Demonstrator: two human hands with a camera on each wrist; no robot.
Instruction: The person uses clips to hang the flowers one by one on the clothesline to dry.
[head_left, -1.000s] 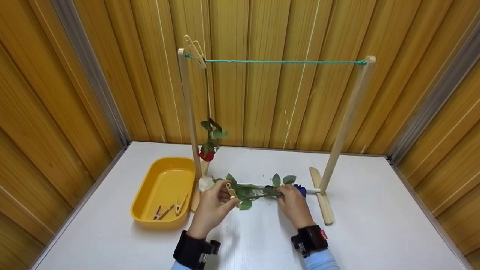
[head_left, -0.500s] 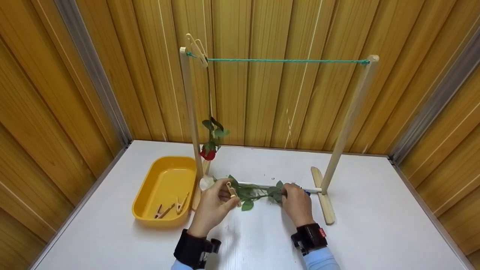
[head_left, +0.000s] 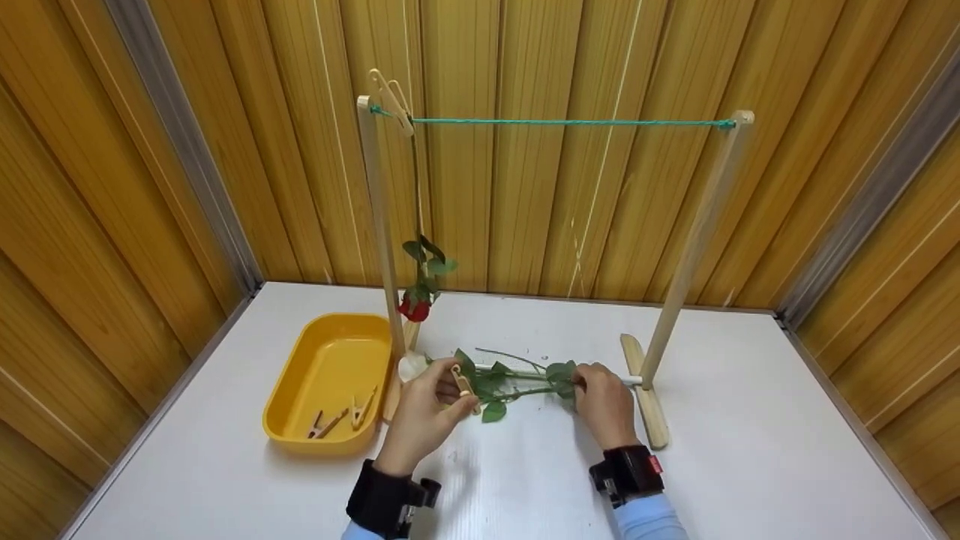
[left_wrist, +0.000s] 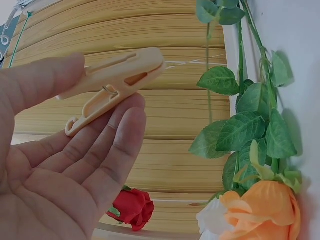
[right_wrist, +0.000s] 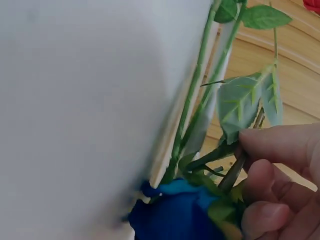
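Observation:
My left hand (head_left: 426,420) pinches a pale clothespin (left_wrist: 117,85) between thumb and fingers. With thumb and fingers my right hand (head_left: 607,409) grips a rose stem (right_wrist: 235,172) near the blue rose bloom (right_wrist: 172,215); that bloom is hidden behind the hand in the head view. An orange rose (left_wrist: 270,207) and a white rose (left_wrist: 212,220) lie beside each other, below the left hand's level. Upside down from the green cord (head_left: 562,121) hangs a red rose (head_left: 414,307), its stem held by another clothespin (head_left: 392,105).
The cord runs between a left wooden post (head_left: 379,202) and a right wooden post (head_left: 694,247), joined low down by a white bar (head_left: 627,379). On the left of this rack stands a yellow basin (head_left: 285,401) with several clothespins (head_left: 362,409) inside.
My right hand has shifted right along the table, pulling the stem and leaves with it. A thin stem end now shows behind the other leaves. The left hand keeps its place with the clothespin.

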